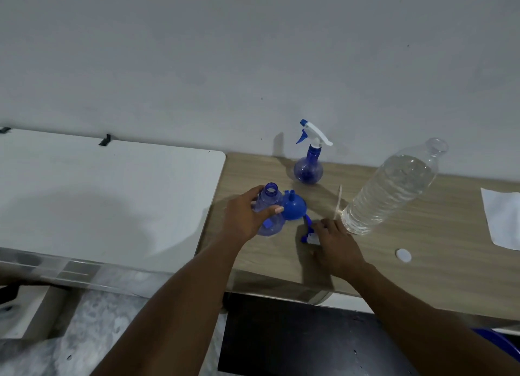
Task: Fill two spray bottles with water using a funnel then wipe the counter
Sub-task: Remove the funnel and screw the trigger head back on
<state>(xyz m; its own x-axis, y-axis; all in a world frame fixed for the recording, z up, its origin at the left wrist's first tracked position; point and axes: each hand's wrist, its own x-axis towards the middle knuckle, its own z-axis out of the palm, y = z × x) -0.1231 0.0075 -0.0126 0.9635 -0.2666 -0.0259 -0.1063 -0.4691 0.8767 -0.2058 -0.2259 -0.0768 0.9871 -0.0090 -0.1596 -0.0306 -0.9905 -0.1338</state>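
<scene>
on the pale wood-grain counter (pixel 422 277) the person's left hand (pixel 244 216) is wrapped round the neck of a translucent blue round-bellied plastic spray bottle (pixel 271 198), thumb across the front. the bottle stands upright with its mouth open and no head on it. against its right side sits a solid blue plastic funnel (pixel 294 207), which looks to be wide end down on the wood. the right hand (pixel 336 243) lies over a loose white-and-blue trigger spray head (pixel 309 237), fingers bent on it, though i cannot tell whether they grip it or only rest there. back near the wall stands a second blue spray bottle (pixel 308 170) with its trigger head fitted. a tall clear plastic water bottle (pixel 394 190), uncapped and mostly full, stands just beside the right hand. a small white round cap (pixel 403 255) lies apart on the wood, and a white sheet (pixel 503 223) lies at the far right edge.
</scene>
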